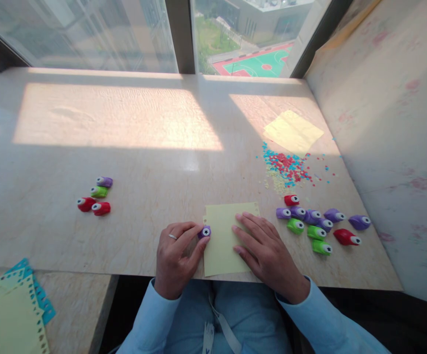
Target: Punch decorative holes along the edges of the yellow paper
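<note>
A sheet of pale yellow paper (218, 250) lies in front of me near the table's front edge, with small notches punched at its upper corners. My left hand (180, 255), a ring on one finger, pinches a small purple craft punch (205, 232) with a star mark on its white top. That punch sits at the paper's left edge. Flat on the right part of the sheet rests my right hand (259, 248), fingers spread, holding nothing.
Several purple, green and red punches (314, 232) stand to the right; another small group (99, 191) is at the left. Beyond the right group lie punched confetti bits (290, 167) and a yellow sheet (293, 132). Punched-edge papers (10, 314) lie at lower left. A patterned wall (401, 147) bounds the right.
</note>
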The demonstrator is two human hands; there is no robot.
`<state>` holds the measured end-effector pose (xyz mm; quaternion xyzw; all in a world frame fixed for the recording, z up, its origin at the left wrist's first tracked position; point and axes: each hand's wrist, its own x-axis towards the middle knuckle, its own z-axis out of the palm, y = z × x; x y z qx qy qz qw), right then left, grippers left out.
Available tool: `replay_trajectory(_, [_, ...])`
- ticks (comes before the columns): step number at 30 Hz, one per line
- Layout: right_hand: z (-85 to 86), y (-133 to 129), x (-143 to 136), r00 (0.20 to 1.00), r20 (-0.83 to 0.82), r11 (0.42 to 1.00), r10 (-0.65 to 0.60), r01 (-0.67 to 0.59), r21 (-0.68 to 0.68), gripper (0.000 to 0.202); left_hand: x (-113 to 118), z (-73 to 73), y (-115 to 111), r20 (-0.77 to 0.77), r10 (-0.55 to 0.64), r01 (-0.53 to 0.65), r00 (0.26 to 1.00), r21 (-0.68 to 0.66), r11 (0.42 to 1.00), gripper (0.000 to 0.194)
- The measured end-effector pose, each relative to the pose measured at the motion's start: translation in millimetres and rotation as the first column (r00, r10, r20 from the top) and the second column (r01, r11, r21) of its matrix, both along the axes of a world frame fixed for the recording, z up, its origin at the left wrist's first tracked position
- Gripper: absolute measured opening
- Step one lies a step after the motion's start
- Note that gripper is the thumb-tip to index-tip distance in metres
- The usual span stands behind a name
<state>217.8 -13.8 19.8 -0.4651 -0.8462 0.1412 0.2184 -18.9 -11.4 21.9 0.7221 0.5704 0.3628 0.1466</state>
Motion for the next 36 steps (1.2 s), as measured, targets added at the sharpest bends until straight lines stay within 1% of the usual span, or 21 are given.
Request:
replay_trajectory(6, [0.1,1,0,1.000,-0.016,1.000,0.002,-0.002,-0.005,0.040,0,-1.1,0,0.008,0.006,-0.006,1.000,-0.003,1.000,0.018])
replay_trajectory(8, [0.1,1,1,0.998,-0.067,1.000,-0.006,0.005,-0.009,0.046,0,-1.3,0,0.011,0.009,-0.009,1.000,-0.008,1.000,0.018])
replay_trajectory(11, [-0.4,0,4,0.977,-0.201,0.997,-0.074,0.072,-0.021,0.052,0,-1.5,0,0.015,0.011,-0.011,1.000,-0.015,1.000,0.018])
replay_trajectory(14, [-1.4,-1,7,0.946,-0.289,0.989,-0.148,0.145,-0.033,0.049,0,-1.2,0,0.025,0.007,-0.007,1.000,-0.026,1.000,0.020])
replay_trajectory(16, [-1.8,-2,7,0.937,-0.310,0.987,-0.160,0.158,-0.033,0.046,0,-0.4,-1,0.046,0.013,-0.011,0.999,-0.045,0.999,0.023])
replay_trajectory(19, [-1.5,-2,7,0.927,-0.334,0.985,-0.169,0.172,-0.021,0.042,-1,2.3,-2,0.123,0.057,-0.044,0.991,-0.108,0.993,0.027])
replay_trajectory(21, [-1.2,-2,7,0.917,-0.355,0.981,-0.185,0.192,-0.017,0.039,-2,5.0,-1,0.215,0.114,-0.074,0.970,-0.184,0.980,0.027])
replay_trajectory(24, [-1.2,-2,7,0.901,-0.377,0.975,-0.213,0.221,-0.023,0.034,-4,9.9,2,0.362,0.235,-0.114,0.902,-0.327,0.938,0.031])
replay_trajectory(26, [-1.6,-1,7,0.893,-0.386,0.971,-0.230,0.235,-0.033,0.032,-4,13.5,6,0.414,0.296,-0.115,0.861,-0.407,0.906,0.032])
replay_trajectory(28, [-2.0,-1,7,0.885,-0.396,0.968,-0.245,0.248,-0.044,0.030,-4,17.4,11,0.427,0.304,-0.081,0.852,-0.467,0.880,0.032])
replay_trajectory(32, [-2.8,0,6,0.869,-0.424,0.966,-0.253,0.253,-0.058,0.026,-1,23.2,21,0.439,0.261,0.017,0.860,-0.534,0.845,0.034])
replay_trajectory(36, [-3.7,1,6,0.857,-0.453,0.967,-0.247,0.251,-0.054,0.024,4,23.7,30,0.392,0.261,-0.006,0.882,-0.545,0.839,0.042])
